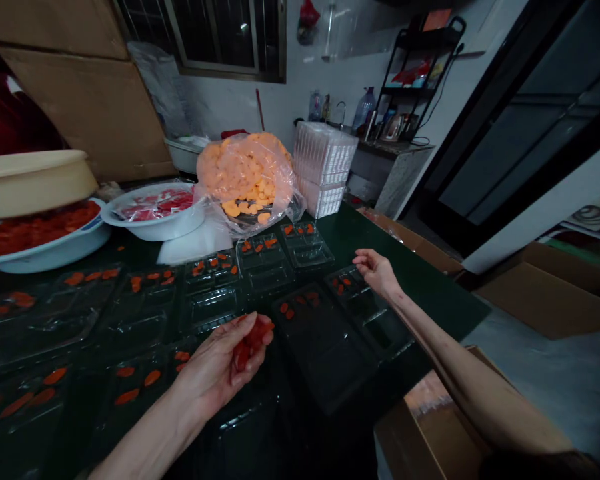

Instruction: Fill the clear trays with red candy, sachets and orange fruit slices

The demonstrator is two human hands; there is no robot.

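**Orange slices [253, 343] gathered in our left hand [237, 350] among divided trays [330, 347]**

Our left fingers curl around the slices; our right hand [375, 272] is half-curled near the rightmost tray, and we cannot tell whether it grips anything. Beside us, the trays carry more slices in their far compartments. Behind them we see a basin [63, 252] heaped with orange-red pieces, a white bowl [155, 230] of red packets and a clear bag [213, 167] full of paler orange rounds.
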